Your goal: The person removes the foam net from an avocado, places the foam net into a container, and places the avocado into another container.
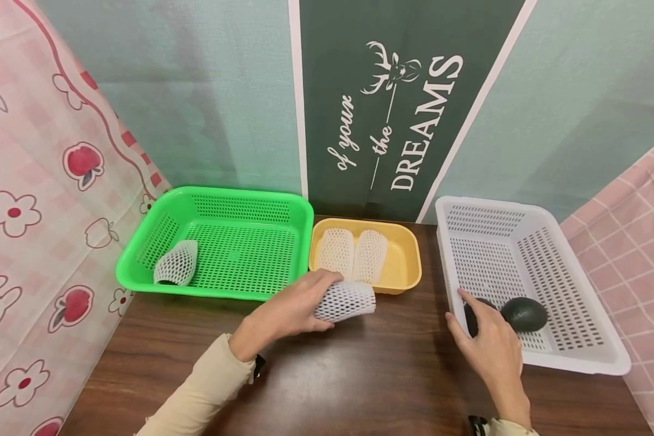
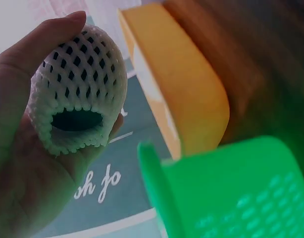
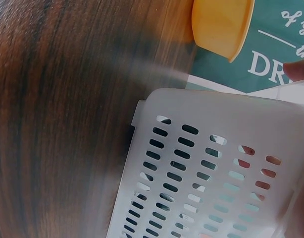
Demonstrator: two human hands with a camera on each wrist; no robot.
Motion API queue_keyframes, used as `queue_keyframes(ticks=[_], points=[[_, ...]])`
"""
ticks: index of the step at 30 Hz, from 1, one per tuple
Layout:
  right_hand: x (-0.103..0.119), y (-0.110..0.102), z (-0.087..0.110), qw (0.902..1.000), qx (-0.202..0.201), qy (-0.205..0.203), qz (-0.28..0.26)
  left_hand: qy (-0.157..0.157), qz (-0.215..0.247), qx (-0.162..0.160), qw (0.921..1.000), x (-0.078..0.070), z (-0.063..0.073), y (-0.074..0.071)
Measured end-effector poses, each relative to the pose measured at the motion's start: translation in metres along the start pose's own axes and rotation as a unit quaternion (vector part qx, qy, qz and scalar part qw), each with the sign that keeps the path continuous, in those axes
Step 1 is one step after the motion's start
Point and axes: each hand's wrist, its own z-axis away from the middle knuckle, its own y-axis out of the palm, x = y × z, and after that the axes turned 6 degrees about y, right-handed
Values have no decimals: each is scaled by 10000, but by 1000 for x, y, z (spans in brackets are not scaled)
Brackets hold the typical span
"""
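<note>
My left hand (image 1: pixel 300 306) grips a white foam net sleeve (image 1: pixel 346 301) in front of the yellow basket (image 1: pixel 406 266). In the left wrist view the sleeve (image 2: pixel 82 74) bulges, and something dark shows through its mesh and open end. My right hand (image 1: pixel 490 345) reaches over the near left side of the white basket (image 1: pixel 588 284), index finger and thumb extended. Below it lies a dark avocado (image 1: pixel 472 320), partly hidden by the fingers. A second avocado (image 1: pixel 525 314) rests just right of that hand. The right wrist view shows one fingertip (image 3: pixel 296 70) over the basket's rim.
Two flat foam net sleeves (image 1: pixel 336 249) lie in the yellow basket. At the left, a green basket (image 1: pixel 240 254) holds a net-sleeved piece (image 1: pixel 177 263) with a dark end. All three baskets stand on a brown wooden table (image 1: pixel 370 375) against a printed cloth backdrop (image 1: pixel 229 109).
</note>
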Motion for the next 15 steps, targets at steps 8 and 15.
queue_keyframes(ticks=[8, 15], points=[[0, 0, 0, 10000, -29, -30, 35, 82, 14, 425, 9991, -7, -5, 33], [1, 1, 0, 9999, -95, -49, 13, 197, -39, 799, 9966, -12, -8, 68]])
